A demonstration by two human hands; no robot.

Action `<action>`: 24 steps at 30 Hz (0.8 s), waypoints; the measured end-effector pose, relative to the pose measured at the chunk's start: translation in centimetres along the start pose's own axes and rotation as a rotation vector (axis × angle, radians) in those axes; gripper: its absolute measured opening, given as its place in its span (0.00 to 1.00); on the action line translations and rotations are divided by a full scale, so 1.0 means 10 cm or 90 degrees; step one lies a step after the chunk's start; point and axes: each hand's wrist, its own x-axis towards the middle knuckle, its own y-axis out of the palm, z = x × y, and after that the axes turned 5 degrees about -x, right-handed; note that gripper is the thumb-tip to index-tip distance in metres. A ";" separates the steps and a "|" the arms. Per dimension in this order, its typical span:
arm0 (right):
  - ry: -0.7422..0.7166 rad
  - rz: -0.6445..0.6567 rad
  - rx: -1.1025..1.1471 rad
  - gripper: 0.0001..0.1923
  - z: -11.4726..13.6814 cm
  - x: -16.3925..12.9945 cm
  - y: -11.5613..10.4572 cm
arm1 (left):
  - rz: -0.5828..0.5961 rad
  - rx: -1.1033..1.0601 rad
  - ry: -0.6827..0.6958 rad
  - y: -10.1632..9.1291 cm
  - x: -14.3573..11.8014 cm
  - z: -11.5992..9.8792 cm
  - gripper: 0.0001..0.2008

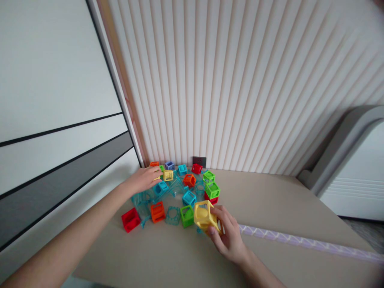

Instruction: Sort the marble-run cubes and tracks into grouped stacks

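My right hand (pixel 226 232) grips a yellow hollow cube block (pixel 203 214) between thumb and fingers, raised at the front of the pile. At the back left, my left hand (pixel 147 178) has its fingers curled over another yellow piece (pixel 157 177), mostly hidden beneath them. Close beside those fingers sit a second yellow cube (pixel 168 175) and a blue cube (pixel 161 188). Just left of the block in my right hand stands a green cube (pixel 187 216). Behind it are a light blue cube (pixel 189 198) and two green cubes, the nearer one (pixel 212 190) resting against a red one (pixel 211 199).
Clear teal plastic pieces (pixel 177 186) lie among the cubes. A red cube (pixel 131 220) and an orange cube (pixel 157 212) sit at the front left. A purple patterned strip (pixel 288 237) crosses the beige surface (pixel 264 196). Ribbed wall panelling (pixel 210 88) rises behind; a white cabinet (pixel 54 72) borders the left.
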 end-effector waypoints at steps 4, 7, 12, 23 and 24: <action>-0.005 0.017 0.005 0.17 0.00 -0.02 0.02 | -0.009 -0.038 -0.011 0.11 -0.15 0.06 0.14; -0.003 0.029 -0.001 0.17 0.00 -0.03 0.02 | -0.040 -0.072 -0.025 0.18 -0.19 0.10 0.16; -0.002 0.034 0.005 0.16 0.01 0.00 0.02 | -0.072 -0.128 -0.023 0.30 -0.25 0.17 0.13; 0.031 0.050 0.017 0.15 0.05 0.02 0.03 | -0.106 -0.175 -0.072 0.47 -0.43 0.12 0.09; 0.034 0.051 0.021 0.14 0.05 0.02 0.03 | -0.116 -0.168 -0.071 0.49 -0.43 0.12 0.09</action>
